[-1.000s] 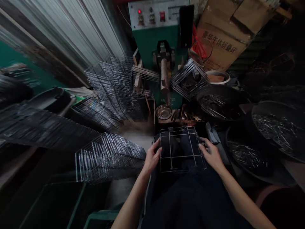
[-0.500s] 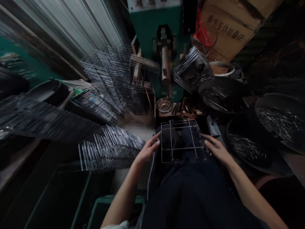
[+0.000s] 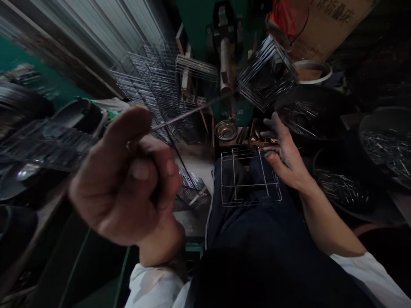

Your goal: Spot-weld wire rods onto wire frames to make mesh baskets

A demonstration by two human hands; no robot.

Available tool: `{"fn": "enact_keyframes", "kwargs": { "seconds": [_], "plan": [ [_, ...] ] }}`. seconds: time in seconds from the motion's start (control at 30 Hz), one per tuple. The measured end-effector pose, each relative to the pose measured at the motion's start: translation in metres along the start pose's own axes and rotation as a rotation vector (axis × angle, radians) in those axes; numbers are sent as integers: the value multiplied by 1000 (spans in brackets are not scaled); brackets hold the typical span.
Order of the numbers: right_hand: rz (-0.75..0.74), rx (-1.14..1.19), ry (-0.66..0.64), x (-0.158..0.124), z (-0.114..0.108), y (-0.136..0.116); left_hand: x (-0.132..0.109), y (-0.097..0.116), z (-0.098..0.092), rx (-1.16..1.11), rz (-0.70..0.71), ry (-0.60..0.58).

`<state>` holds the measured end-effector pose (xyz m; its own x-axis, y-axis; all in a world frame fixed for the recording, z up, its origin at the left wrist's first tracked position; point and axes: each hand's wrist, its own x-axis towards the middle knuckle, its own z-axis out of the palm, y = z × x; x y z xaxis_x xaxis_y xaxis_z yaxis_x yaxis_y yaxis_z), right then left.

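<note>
Up close, near left: L hand [image 3: 128,184], blurred, curled into a tight fist w/ thumb on top, pinching one end of a thin wire rod [image 3: 192,112]. Rod slanting up and to the right, far tip over toward the green machine [image 3: 199,17]. Can't tell exactly which fingers grip it, too blurred.

Further right, mid-scene: R hand [image 3: 284,154], loose and spread, nothing gripped, fingertips resting on far right corner of a square wire grid [image 3: 250,179]. Grid lying flat on the lap, on dark trousers [image 3: 257,248], a few cross wires inside the frame. White sleeves at both wrists, near edge.

Just beyond the grid, far side: small metal bowl [image 3: 226,129] on a low ledge at the machine's foot, w/ a steel cylinder [image 3: 226,64] standing upright above it.

Left of the machine: rows of finished wire racks [image 3: 154,85], stood on edge, packed close; more of them lower down by the knee [image 3: 189,192], partly hidden behind L hand.

Right of the machine: bundle of square wire frames [image 3: 268,79], tilted on a corner like a diamond. Behind it, white bowl [image 3: 313,70] and cardboard box [image 3: 334,21] w/ printed characters.

Far right: dark round tubs [image 3: 385,145] holding loose cut wire pieces.
</note>
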<state>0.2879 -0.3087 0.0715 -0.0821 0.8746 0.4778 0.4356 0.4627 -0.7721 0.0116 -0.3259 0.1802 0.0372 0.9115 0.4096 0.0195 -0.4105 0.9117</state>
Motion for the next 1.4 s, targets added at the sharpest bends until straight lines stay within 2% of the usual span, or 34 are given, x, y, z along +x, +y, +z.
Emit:
{"fn": "enact_keyframes", "kwargs": {
  "seconds": [0.07, 0.13, 0.2, 0.23, 0.33, 0.4, 0.47, 0.57, 0.67, 0.73, 0.83, 1.0, 1.07, 1.1, 1.23, 1.3, 1.4],
  "plan": [
    [43, 38, 33, -6, 3, -4, 10, -15, 6, -263, -28, -42],
    [178, 114, 98, -19, 6, -1, 19, -43, 13, -450, -176, -97],
    [345, 199, 176, -31, 10, 9, 21, -80, 22, -491, -340, -51],
    [416, 228, 211, -36, 12, 16, 19, -101, 26, -450, -401, -18],
    [494, 168, 245, -43, 13, 37, 5, -159, 38, -220, -546, -95],
    [438, -60, 202, -42, 10, 48, -2, -187, 42, -17, -564, -116],
    [341, -336, 129, -39, 6, 55, -4, -202, 42, 218, -531, -127],
    [281, -557, 27, -36, 3, 57, 1, -204, 37, 540, -414, -197],
    [304, -561, -50, -40, 2, 54, -2, -195, 31, 711, -296, -279],
    [315, -529, -79, -47, 2, 53, -11, -192, 28, 721, -252, -300],
    [334, -472, -70, -64, 2, 59, -32, -198, 29, 658, -211, -261],
    [452, -129, 47, -91, 9, 81, -57, -215, 27, 511, -222, -195],
    [503, -8, 47, -98, 8, 84, -59, -217, 18, 454, -240, -272],
    [513, 56, 4, -100, 5, 84, -59, -217, 12, 414, -248, -349],
    [558, 337, -333, -107, -13, 69, -57, -215, -6, 347, -252, -679],
    [614, 360, -418, -110, -18, 62, -57, -218, -7, 426, -245, -752],
    [642, 267, -421, -113, -20, 59, -56, -227, -1, 506, -202, -805]
  ]
}}
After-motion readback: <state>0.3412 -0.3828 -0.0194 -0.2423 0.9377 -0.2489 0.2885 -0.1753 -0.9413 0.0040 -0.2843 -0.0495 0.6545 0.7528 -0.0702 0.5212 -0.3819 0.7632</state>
